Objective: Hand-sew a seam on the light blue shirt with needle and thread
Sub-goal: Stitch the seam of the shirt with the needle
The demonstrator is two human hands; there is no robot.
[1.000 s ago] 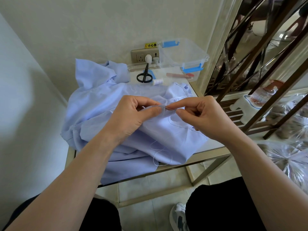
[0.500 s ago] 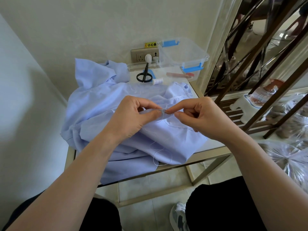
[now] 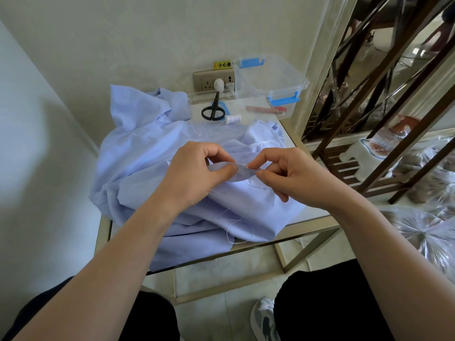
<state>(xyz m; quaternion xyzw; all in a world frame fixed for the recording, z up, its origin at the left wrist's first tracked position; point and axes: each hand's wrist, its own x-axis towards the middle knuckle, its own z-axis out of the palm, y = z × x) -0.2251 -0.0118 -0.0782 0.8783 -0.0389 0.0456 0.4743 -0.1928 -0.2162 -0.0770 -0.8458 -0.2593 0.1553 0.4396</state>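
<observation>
- light blue shirt (image 3: 152, 168) heaped on table (image 3: 314, 214);
- left hand (image 3: 194, 173) pinches a fold mid-shirt;
- right hand (image 3: 293, 178) pinches the needle (image 3: 246, 167) at that fold;
- thread (image 3: 234, 225) loops over the shirt's near edge;
- scissors (image 3: 213, 111) just behind the shirt

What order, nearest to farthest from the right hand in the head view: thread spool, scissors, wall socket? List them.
1. thread spool, just beyond the shirt.
2. scissors, left of the spool.
3. wall socket, behind, on the wall.
</observation>
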